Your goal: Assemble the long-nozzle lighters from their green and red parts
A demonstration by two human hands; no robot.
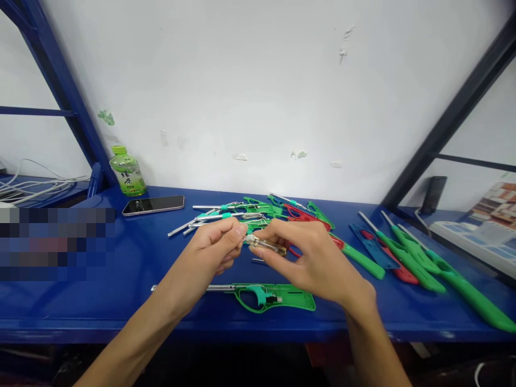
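Observation:
In the head view, my right hand (310, 255) grips a small clear lighter fuel tank (272, 246) between thumb and fingers, its white valve end pointing left. My left hand (217, 244) is closed in a pinch at that valve end; what lies between its fingertips is too small to make out. Below both hands an opened green lighter half-shell (296, 296) lies on the table, with a metal barrel and a teal trigger (261, 295) set in it. Behind my hands is a pile of opened lighters (258, 208) with metal barrels, partly hidden by my fingers.
Closed green lighters (407, 258) lie at the right beside blue (373, 247) and red shell pieces. A phone (153, 205) and a green tea bottle (128, 173) stand at the back left. Blue frame posts (66, 80) rise at the table's sides, before a white wall.

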